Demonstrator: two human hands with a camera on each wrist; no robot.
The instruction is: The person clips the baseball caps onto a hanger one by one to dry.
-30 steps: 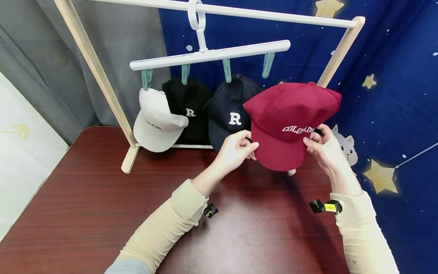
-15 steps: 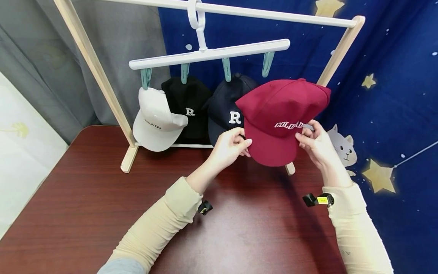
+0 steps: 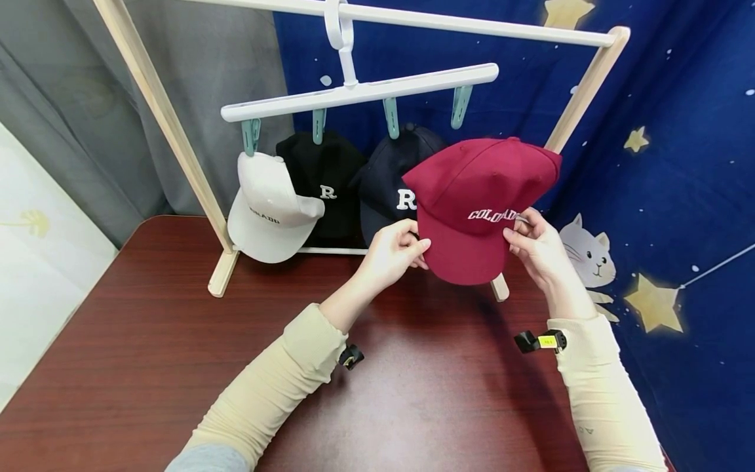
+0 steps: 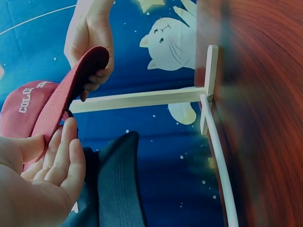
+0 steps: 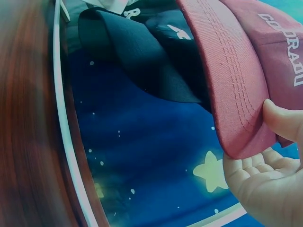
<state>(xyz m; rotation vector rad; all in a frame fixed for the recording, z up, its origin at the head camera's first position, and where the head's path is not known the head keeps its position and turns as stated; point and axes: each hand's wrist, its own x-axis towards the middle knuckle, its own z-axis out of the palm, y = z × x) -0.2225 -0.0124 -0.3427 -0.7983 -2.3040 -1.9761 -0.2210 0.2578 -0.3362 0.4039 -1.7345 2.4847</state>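
Both hands hold a dark red baseball cap with white lettering, its brim toward the person. My left hand pinches the brim's left edge between thumb and fingers. At the opposite edge my right hand pinches it with the thumb on top, as the right wrist view shows. Behind and above the cap, a teal clip hangs from the right end of a white hanger bar, apart from the cap. A navy cap with a white R hangs just left and is partly hidden by the red one.
A black cap and a white cap hang further left from clips. The hanger hooks over the top rail of a wooden rack standing on the brown table. A blue star-patterned curtain lies behind.
Both hands have carried the red cap left, toward the navy cap, and slightly up. The movement is smaller in the last half second. The hanger's right end has risen a little.
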